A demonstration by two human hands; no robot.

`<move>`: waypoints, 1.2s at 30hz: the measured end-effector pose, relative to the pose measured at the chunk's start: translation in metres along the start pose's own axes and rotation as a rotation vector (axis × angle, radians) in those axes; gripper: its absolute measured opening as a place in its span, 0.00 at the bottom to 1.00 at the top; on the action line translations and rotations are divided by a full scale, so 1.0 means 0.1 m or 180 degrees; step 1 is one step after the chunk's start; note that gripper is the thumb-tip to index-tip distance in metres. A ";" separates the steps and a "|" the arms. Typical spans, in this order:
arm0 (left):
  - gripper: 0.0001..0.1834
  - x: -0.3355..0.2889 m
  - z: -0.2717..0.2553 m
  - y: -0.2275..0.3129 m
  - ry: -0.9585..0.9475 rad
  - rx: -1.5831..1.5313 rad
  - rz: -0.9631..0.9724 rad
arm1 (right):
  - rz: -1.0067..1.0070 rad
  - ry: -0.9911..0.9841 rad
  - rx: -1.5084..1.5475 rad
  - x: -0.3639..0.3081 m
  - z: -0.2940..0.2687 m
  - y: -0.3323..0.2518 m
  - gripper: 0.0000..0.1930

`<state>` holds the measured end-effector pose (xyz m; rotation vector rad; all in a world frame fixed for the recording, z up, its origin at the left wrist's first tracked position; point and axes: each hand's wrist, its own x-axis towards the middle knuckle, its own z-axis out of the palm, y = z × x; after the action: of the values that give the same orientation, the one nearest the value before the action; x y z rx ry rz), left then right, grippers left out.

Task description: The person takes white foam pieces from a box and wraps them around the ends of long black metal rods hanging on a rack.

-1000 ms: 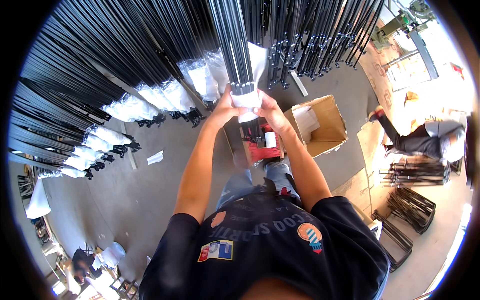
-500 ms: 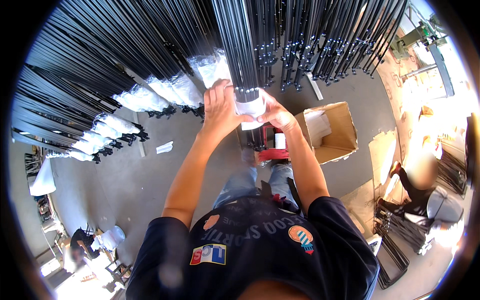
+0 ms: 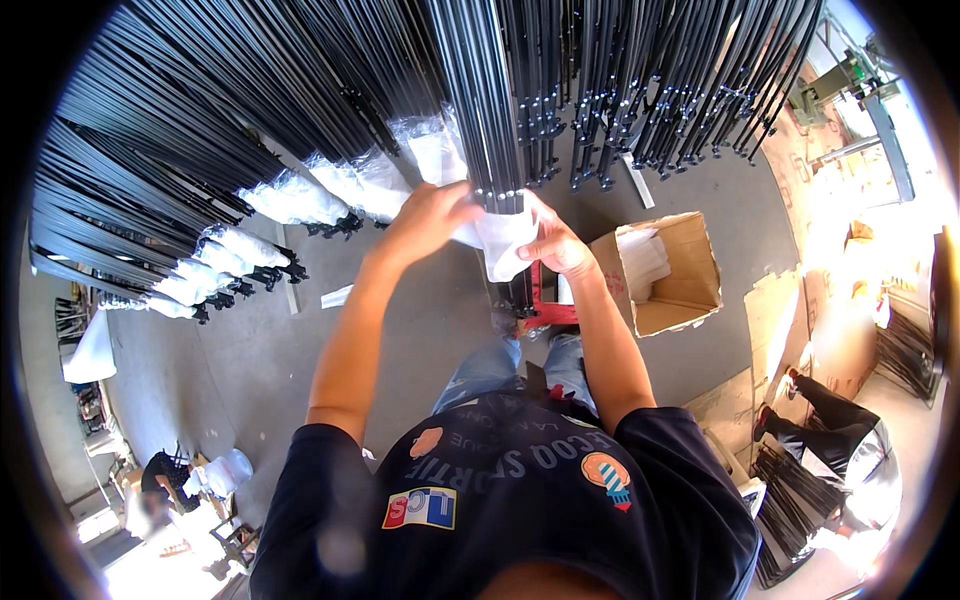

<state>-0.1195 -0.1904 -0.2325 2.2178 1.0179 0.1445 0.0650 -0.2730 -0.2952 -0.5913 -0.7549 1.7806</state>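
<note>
A bundle of black rods [image 3: 480,110] hangs before me, its lower end wrapped by a thin white sheet [image 3: 505,250] that looks like foam. My right hand [image 3: 556,243] grips the sheet from the right, thumb pressed on its front and fingers behind it. On the left, my left hand [image 3: 425,225] is at the sheet's upper edge, against the bundle. Its fingers are bent and smeared by motion, so their hold is unclear. Dark rod ends [image 3: 520,293] show below the sheet, next to a red frame-like object [image 3: 550,312].
More black rods [image 3: 290,80] hang at left, several bundles ending in clear-and-white wrapping [image 3: 350,185]. Unwrapped rods [image 3: 690,90] fill the right. An open cardboard box [image 3: 690,275] holding white sheets [image 3: 645,265] stands at right. A white scrap [image 3: 337,297] lies on the floor. Another person [image 3: 850,430] is at lower right.
The white sheet now hangs lower and looser below the rod ends. My left hand's thumb has come off the sheet's front, and that hand has shifted up its left side. My right hand still grips.
</note>
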 end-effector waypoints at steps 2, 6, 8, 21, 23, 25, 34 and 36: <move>0.10 0.01 -0.07 -0.14 -0.0172 -0.0732 0.0069 | -0.0031 -0.0006 -0.0071 -0.01 -0.01 -0.01 0.49; 0.10 0.11 -0.05 -0.16 0.0255 -0.0484 0.0081 | -0.0131 0.0011 -0.0054 -0.01 -0.03 0.01 0.50; 0.09 0.15 -0.02 -0.12 0.0478 -0.0473 0.0075 | -0.0352 0.0078 0.0056 0.00 -0.01 0.01 0.50; 0.27 -0.17 -0.41 -0.46 -0.1118 -0.1448 0.0140 | 0.0046 -0.0112 0.0023 0.02 -0.18 0.12 0.42; 0.43 -0.31 -0.63 -0.76 -0.2374 -0.2429 0.0318 | 0.0118 -0.0214 0.0082 0.03 -0.26 0.17 0.40; 0.42 -0.62 -0.18 -1.09 -0.1557 -0.3692 0.0629 | 0.0197 -0.0231 0.0102 0.03 -0.26 0.16 0.40; 0.30 -0.29 1.46 -0.99 0.0774 -0.3845 0.0308 | 0.0593 -0.0123 -0.0426 0.07 -0.25 0.10 0.39; 0.30 -0.05 1.44 -0.53 0.0152 -0.5586 0.0262 | 0.0717 -0.0001 -0.0862 0.07 -0.29 0.02 0.40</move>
<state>-0.1045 -0.2476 -0.3748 0.6173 0.3845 0.7684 0.0823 -0.2611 -0.3165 -0.8850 -0.9696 1.8963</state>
